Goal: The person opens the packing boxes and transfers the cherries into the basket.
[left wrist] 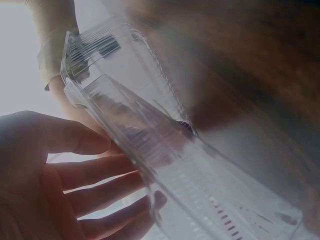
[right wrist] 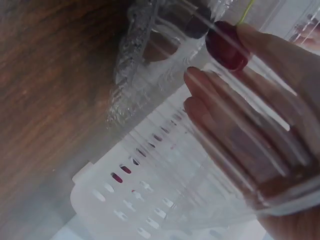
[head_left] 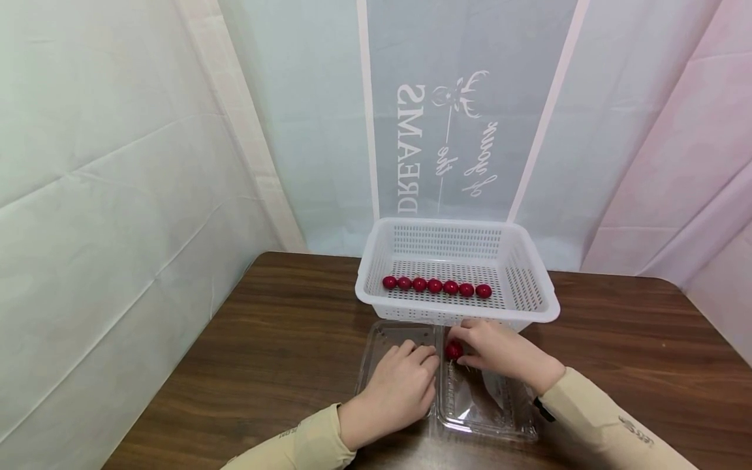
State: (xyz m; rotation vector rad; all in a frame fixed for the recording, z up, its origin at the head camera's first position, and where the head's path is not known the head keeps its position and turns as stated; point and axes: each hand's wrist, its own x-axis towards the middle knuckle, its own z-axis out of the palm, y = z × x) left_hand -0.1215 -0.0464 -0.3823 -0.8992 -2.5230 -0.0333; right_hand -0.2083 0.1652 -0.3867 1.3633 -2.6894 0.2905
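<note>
A hinged clear plastic clamshell box (head_left: 487,418) lies unfolded on the table, its two halves side by side. My right hand (head_left: 499,349) reaches into the right half and pinches a dark red cherry (head_left: 454,350) near its far left corner. A green stem shows on that cherry (right wrist: 227,46) in the right wrist view. My left hand (head_left: 402,385) lies over the left half (head_left: 376,352), fingertips near the middle fold. In the left wrist view, the left hand (left wrist: 75,175) has its fingers spread loosely against the box's edge.
Right behind the box stands a white perforated plastic basket (head_left: 458,313). Several cherries (head_left: 435,286) form a row along its floor. The brown wood-grain table (head_left: 264,352) extends to both sides, with hanging cloth (head_left: 329,130) behind it.
</note>
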